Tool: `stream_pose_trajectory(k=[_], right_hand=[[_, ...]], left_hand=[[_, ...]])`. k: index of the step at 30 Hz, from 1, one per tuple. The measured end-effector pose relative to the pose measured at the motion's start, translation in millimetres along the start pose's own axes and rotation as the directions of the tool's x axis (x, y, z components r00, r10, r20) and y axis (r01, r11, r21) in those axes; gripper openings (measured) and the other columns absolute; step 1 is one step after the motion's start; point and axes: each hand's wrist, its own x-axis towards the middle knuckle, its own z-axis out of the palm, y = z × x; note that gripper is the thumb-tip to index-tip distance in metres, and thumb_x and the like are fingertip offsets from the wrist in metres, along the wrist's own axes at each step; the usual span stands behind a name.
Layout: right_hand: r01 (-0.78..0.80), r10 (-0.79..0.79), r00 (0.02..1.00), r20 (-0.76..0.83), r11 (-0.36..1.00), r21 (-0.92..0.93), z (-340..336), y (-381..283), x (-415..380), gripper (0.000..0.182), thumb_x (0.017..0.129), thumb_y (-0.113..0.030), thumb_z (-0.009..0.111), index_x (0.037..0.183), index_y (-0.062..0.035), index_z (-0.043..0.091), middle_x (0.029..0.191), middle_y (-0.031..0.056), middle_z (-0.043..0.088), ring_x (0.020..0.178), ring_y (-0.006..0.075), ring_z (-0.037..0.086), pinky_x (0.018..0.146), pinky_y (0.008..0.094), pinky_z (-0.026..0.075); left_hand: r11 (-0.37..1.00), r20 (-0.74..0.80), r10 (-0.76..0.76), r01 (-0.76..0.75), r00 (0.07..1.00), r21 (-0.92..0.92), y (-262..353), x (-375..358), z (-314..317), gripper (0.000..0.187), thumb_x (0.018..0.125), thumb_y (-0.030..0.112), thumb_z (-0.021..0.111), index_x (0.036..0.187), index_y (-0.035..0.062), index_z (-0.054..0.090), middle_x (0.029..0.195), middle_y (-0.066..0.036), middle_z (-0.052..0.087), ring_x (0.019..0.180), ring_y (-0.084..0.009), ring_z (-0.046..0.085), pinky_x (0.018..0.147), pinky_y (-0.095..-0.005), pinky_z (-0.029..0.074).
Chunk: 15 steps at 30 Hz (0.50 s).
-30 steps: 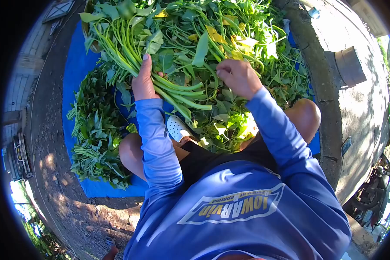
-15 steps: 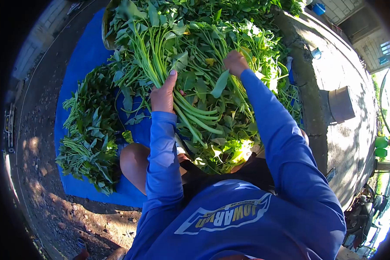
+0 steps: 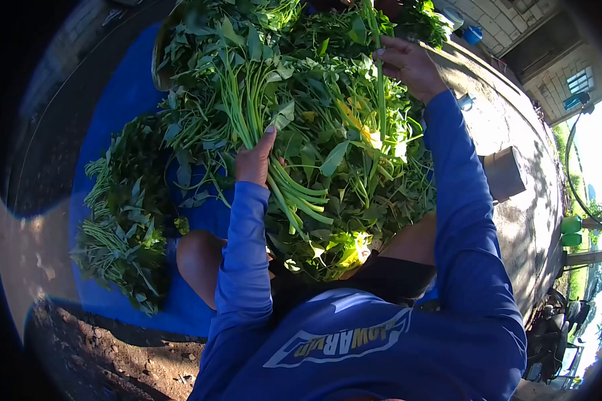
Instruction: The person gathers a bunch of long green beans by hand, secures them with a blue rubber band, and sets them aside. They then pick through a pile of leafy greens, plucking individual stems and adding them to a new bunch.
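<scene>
My left hand [image 3: 255, 157] is closed around a bunch of water spinach [image 3: 247, 100], its thick cut stems pointing down toward my lap and its leaves spreading away. Raised at the upper right, my right hand [image 3: 411, 67] pinches a long single water spinach stem [image 3: 381, 100] between thumb and fingers. The stem hangs upright over the loose heap. Beneath both hands lies a big pile of loose greens [image 3: 354, 160], some leaves yellow. Off to the left, several bunches [image 3: 124, 227] are stacked together.
A blue tarp [image 3: 124, 87] lies under the greens. On the right runs a sunlit concrete surface [image 3: 522, 220] with a stubby grey block [image 3: 505, 174] on it. Farther off are a blue bucket [image 3: 473, 35] and green containers [image 3: 571, 230]. My bent knees flank the pile.
My right hand has lifted from the heap up and away to the right, drawing out a long stem. My left hand keeps its bunch in nearly the same place.
</scene>
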Motion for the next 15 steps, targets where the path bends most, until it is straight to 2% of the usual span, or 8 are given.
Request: stream_pose_trajectory(k=[3, 4, 7, 8, 11, 12, 14, 15], right_hand=[[0.049, -0.048, 0.99, -0.133, 0.999, 0.0, -7, -56, -7, 0.052, 0.1, -0.023, 0.073, 0.148, -0.0103, 0.058, 0.113, 0.0031, 0.074, 0.097, 0.0117, 0.07, 0.088, 0.0331, 0.059], [0.047, -0.062, 0.983, -0.173, 0.994, -0.094, -9, -69, -7, 0.051, 0.098, -0.025, 0.074, 0.146, -0.011, 0.061, 0.108, 0.0036, 0.075, 0.094, 0.0121, 0.072, 0.084, 0.0338, 0.06], [0.228, -0.272, 0.962, -0.021, 0.844, -0.485, -5, -104, -24, 0.038, 0.091, -0.013, 0.069, 0.129, -0.0069, 0.067, 0.107, 0.0131, 0.075, 0.102, 0.0301, 0.072, 0.084, 0.0441, 0.057], [0.12, -0.152, 0.981, -0.117, 0.962, -0.243, 10, -107, -34, 0.037, 0.092, -0.016, 0.071, 0.127, -0.0021, 0.066, 0.093, 0.0127, 0.073, 0.084, 0.0258, 0.073, 0.071, 0.0387, 0.059], [0.058, -0.112, 0.979, -0.168, 0.954, -0.293, 36, -58, -29, 0.049, 0.097, -0.025, 0.075, 0.143, -0.0104, 0.065, 0.104, 0.0046, 0.075, 0.087, 0.0116, 0.071, 0.076, 0.0336, 0.061], [0.032, -0.102, 0.979, -0.175, 0.93, -0.366, 62, -47, -40, 0.051, 0.092, -0.025, 0.079, 0.137, -0.0022, 0.067, 0.096, 0.01, 0.073, 0.077, 0.0134, 0.069, 0.072, 0.0308, 0.059], [0.054, -0.09, 0.995, -0.051, 0.871, -0.488, 106, 27, -54, 0.05, 0.091, -0.032, 0.076, 0.133, -0.0062, 0.071, 0.11, 0.0196, 0.077, 0.097, 0.0277, 0.075, 0.091, 0.0394, 0.058], [-0.054, 0.074, 0.997, 0.02, 0.865, -0.498, 136, 49, -76, 0.048, 0.092, -0.031, 0.073, 0.134, -0.0079, 0.07, 0.119, 0.0244, 0.074, 0.11, 0.0352, 0.073, 0.098, 0.0416, 0.055]], left_hand=[[0.998, 0.079, 0.025, -0.021, 0.997, -0.052, -19, 12, -1, 0.043, 0.089, 0.032, 0.086, 0.122, 0.0083, 0.069, 0.098, -0.002, 0.069, 0.074, -0.0123, 0.064, 0.052, -0.0319, 0.057], [0.999, 0.093, 0.011, -0.006, 0.996, -0.054, -22, 12, 1, 0.041, 0.09, 0.033, 0.085, 0.118, 0.0077, 0.07, 0.094, -0.002, 0.069, 0.07, -0.0134, 0.065, 0.052, -0.0327, 0.058], [0.996, 0.137, -0.043, 0.053, 0.99, -0.069, -31, 6, 11, 0.04, 0.09, 0.035, 0.085, 0.114, 0.007, 0.07, 0.09, -0.003, 0.069, 0.065, -0.0155, 0.066, 0.051, -0.0334, 0.058], [0.993, 0.114, -0.082, 0.091, 0.99, -0.074, -43, 13, 10, 0.04, 0.089, 0.037, 0.086, 0.111, 0.0068, 0.07, 0.089, -0.004, 0.069, 0.062, -0.0176, 0.066, 0.051, -0.0343, 0.058], [0.982, 0.143, -0.121, 0.14, 0.982, -0.13, -64, 16, 18, 0.04, 0.089, 0.042, 0.084, 0.108, 0.0092, 0.071, 0.089, -0.004, 0.07, 0.064, -0.0181, 0.067, 0.054, -0.0354, 0.059], [0.972, 0.187, -0.159, 0.187, 0.969, -0.139, -73, 20, 18, 0.043, 0.091, 0.046, 0.082, 0.11, 0.01, 0.07, 0.089, -0.003, 0.07, 0.065, -0.0179, 0.067, 0.057, -0.0365, 0.06], [0.946, 0.273, -0.236, 0.285, 0.933, -0.157, -93, 24, 14, 0.048, 0.093, 0.053, 0.077, 0.114, 0.0116, 0.07, 0.09, -0.003, 0.071, 0.069, -0.0175, 0.068, 0.063, -0.0387, 0.062], [0.907, 0.343, -0.269, 0.357, 0.9, -0.225, -108, 25, 9, 0.05, 0.094, 0.057, 0.074, 0.116, 0.0117, 0.069, 0.096, -0.004, 0.071, 0.076, -0.0188, 0.069, 0.07, -0.0393, 0.062]])
